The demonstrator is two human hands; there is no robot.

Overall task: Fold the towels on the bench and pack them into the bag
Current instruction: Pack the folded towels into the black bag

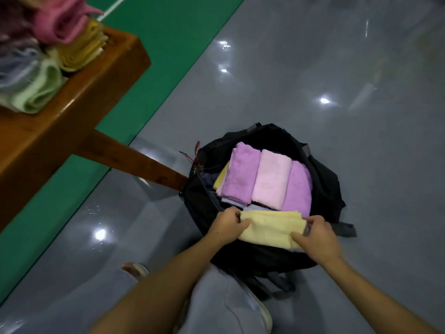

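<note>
Both hands are gripping a folded yellow towel (pixel 269 229) at the near rim of the black bag (pixel 320 189) on the grey floor (pixel 313 80) — the left hand (pixel 227 226) is curling its fingers over the left end, the right hand (pixel 315 239) is pinching the right end. Behind it three folded towels (purple (pixel 240 175), pink (pixel 272 179), purple (pixel 297 189)) are lying side by side, filling the far opening. More towels are sitting on the wooden bench (pixel 79 97) at left — well apart from the bag.

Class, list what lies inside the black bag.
Inside the black bag: two purple towels flanking a pink towel, a yellow edge beside them. Lower layers are covered.
</note>
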